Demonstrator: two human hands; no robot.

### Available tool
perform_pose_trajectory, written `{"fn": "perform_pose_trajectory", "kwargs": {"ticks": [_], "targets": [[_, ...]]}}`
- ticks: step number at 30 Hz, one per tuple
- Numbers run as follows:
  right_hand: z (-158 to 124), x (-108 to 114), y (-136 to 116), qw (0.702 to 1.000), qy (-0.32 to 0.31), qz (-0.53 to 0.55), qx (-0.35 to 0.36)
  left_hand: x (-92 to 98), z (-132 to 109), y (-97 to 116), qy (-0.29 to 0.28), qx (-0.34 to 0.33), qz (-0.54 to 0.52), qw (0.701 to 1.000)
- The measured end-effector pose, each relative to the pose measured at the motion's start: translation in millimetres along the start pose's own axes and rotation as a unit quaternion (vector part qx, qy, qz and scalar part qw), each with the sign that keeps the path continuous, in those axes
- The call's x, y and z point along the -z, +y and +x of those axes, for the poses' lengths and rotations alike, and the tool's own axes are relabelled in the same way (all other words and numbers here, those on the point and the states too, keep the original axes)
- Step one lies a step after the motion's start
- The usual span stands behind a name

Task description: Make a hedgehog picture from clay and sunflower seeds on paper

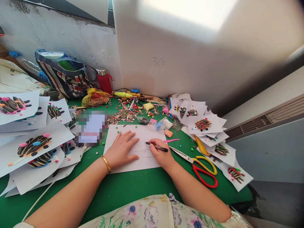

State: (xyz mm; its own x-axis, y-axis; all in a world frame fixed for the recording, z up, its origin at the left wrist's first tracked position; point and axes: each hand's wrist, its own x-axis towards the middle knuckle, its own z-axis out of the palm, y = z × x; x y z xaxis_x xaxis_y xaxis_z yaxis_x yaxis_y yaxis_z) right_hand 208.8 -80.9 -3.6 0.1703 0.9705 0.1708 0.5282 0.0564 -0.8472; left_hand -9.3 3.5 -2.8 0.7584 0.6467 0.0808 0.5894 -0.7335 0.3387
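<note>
A white sheet of paper point(128, 163) lies on the green tabletop, with a small line drawing point(142, 146) near its middle. My left hand point(121, 148) rests flat on the sheet, fingers spread, left of the drawing; a gold bracelet point(106, 164) circles that wrist. In my right hand point(163, 156) is a black pen point(159, 147), its tip at the upper right part of the drawing. A pink tool point(173, 140) lies partly behind the right hand. Scissors point(198, 164) with red and yellow handles lie to its right.
Sunflower seeds point(123, 113) and coloured clay bits spread behind the sheet. Seed-decorated paper cards are piled at left point(57, 131) and right point(204, 125). A blurred phone point(92, 128) with a cable lies beside the sheet. A red bottle point(104, 83) and striped bag point(64, 76) stand by the wall.
</note>
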Motion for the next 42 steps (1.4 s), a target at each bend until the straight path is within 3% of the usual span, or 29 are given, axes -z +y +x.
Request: {"fn": "perform_pose_trajectory", "kwargs": {"ticks": [38,42], "targets": [[0.6,4.4,-1.2,0.999,0.028,0.01,-0.016,1.4,0.7,1.1,-0.013,0.002,0.022,1.0],[-5.2,0.5,-5.4,1.0,-0.004,0.008,-0.006,0.9,0.7,1.1,-0.012,0.003,0.014,1.0]]}}
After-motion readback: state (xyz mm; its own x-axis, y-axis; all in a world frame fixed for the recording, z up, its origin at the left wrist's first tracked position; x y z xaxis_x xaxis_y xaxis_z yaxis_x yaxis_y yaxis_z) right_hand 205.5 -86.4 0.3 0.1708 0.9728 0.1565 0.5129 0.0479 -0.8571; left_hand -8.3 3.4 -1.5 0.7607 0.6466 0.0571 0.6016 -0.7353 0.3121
